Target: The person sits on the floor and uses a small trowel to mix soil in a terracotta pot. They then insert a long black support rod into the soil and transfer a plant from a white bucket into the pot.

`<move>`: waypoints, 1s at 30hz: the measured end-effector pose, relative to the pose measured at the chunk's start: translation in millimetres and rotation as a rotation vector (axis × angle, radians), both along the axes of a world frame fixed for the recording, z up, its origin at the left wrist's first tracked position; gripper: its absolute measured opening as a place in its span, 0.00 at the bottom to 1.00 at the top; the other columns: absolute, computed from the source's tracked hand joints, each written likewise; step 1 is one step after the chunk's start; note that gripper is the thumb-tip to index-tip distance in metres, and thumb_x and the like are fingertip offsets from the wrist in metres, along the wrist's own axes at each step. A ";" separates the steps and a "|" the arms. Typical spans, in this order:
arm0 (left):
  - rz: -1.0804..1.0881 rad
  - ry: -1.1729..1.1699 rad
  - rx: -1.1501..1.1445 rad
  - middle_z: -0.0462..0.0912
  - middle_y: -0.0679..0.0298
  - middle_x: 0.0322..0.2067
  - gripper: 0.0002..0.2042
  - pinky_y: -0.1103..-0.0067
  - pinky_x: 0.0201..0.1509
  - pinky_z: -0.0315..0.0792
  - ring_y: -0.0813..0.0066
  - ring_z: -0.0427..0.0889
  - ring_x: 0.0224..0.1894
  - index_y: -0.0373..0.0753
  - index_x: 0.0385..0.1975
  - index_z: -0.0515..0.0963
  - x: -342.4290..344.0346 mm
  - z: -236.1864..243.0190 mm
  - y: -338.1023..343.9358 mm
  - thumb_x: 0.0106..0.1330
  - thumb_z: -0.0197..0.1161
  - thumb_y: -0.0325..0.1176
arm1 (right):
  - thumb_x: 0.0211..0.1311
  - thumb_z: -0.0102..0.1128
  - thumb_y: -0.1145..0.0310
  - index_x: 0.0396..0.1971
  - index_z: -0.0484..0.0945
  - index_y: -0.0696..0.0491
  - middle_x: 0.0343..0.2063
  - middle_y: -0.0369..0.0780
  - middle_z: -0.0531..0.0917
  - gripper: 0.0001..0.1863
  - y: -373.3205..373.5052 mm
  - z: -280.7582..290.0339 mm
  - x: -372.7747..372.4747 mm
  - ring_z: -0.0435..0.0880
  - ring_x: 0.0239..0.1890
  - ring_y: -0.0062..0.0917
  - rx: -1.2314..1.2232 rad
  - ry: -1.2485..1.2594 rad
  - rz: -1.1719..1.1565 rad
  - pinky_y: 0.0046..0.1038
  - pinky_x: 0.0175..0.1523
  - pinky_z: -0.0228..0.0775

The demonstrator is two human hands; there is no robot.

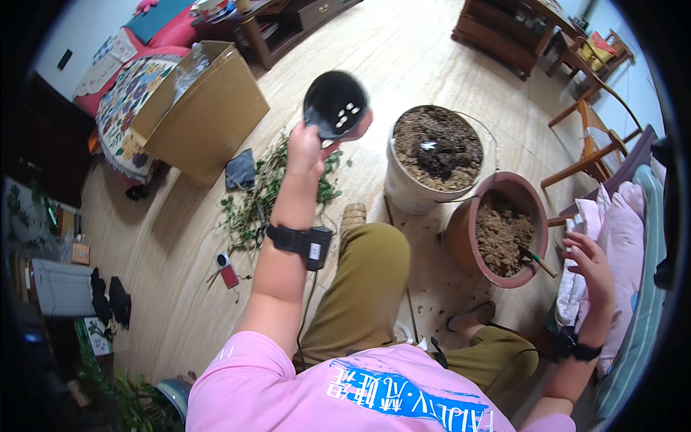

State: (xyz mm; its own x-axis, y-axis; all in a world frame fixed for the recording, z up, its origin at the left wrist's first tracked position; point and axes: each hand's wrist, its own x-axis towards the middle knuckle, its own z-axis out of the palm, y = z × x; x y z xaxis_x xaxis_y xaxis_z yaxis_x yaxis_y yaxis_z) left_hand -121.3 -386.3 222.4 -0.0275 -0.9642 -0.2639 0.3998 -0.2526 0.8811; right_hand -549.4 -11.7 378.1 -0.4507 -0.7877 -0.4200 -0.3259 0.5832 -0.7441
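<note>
My left hand (308,151) grips a black plastic plant pot (332,97), tilted so its inside faces me. Several bright holes show in its bottom. To its right stands a white bucket (407,180) filled with brown soil, darker in the middle, with a small white patch on top. A reddish-brown pot (461,241) of loose, lighter soil stands nearer me. Resting on its rim is a small hand tool (538,262) with a wooden handle and a green part. My right hand (590,263) is raised beside that tool, fingers apart and holding nothing.
Cut leafy stems (270,180) lie on the floor below the black pot, by a dark grey cloth-like piece (240,170). A large cardboard box (205,119) stands at left. Wooden chairs (586,140) and a seat with pink cushions (622,230) line the right.
</note>
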 end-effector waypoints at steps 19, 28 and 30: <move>0.137 -0.261 0.669 0.77 0.55 0.51 0.17 0.56 0.48 0.80 0.58 0.77 0.52 0.39 0.56 0.71 249.8 -382.7 88.0 0.68 0.49 0.31 | 0.67 0.56 0.55 0.54 0.77 0.48 0.38 0.32 0.82 0.20 6.0 -32.4 -29.5 0.78 0.38 0.17 0.150 0.037 -0.199 0.22 0.40 0.70; 0.051 -0.573 0.360 0.67 0.53 0.59 0.25 0.58 0.46 0.76 0.53 0.72 0.56 0.39 0.62 0.63 185.2 -232.1 -31.6 0.65 0.54 0.38 | 0.57 0.63 0.60 0.47 0.82 0.55 0.44 0.48 0.85 0.20 -31.2 -166.0 -55.8 0.83 0.49 0.38 0.330 0.793 0.044 0.35 0.54 0.75; 0.052 -0.531 0.138 0.65 0.53 0.63 0.27 0.59 0.50 0.76 0.56 0.70 0.59 0.40 0.66 0.60 151.2 -160.9 -58.2 0.68 0.53 0.37 | 0.58 0.59 0.65 0.46 0.82 0.53 0.47 0.47 0.84 0.16 -38.3 -180.9 -42.6 0.82 0.51 0.40 0.483 0.824 0.041 0.37 0.57 0.74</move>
